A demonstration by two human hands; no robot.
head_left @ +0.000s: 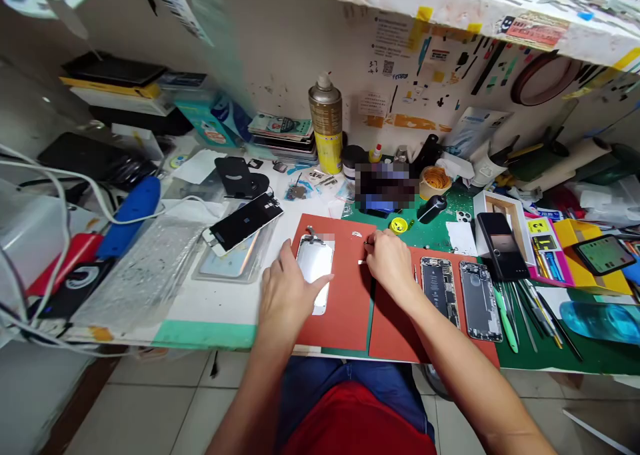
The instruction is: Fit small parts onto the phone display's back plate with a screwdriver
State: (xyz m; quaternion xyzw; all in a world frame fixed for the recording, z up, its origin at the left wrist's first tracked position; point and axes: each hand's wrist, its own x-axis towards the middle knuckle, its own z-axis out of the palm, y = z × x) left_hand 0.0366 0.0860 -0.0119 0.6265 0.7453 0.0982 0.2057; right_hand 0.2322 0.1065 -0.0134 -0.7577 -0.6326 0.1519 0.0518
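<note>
Left fingers (320,283) resting spread on white panel (315,258); right fingers (373,247) sitting curled, contents unclear; light bracing's risking skids.

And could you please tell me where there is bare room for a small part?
The left red mat is bare between the white panel by the left hand and the mat's right edge, towards the front. White tabletop shows between the bluish panel and green tape. It's crowded right of the grey housing, with tools.

Dark object (385,187) pixelated; item (362,262) in right hand (390,260) too small to tell.
</note>
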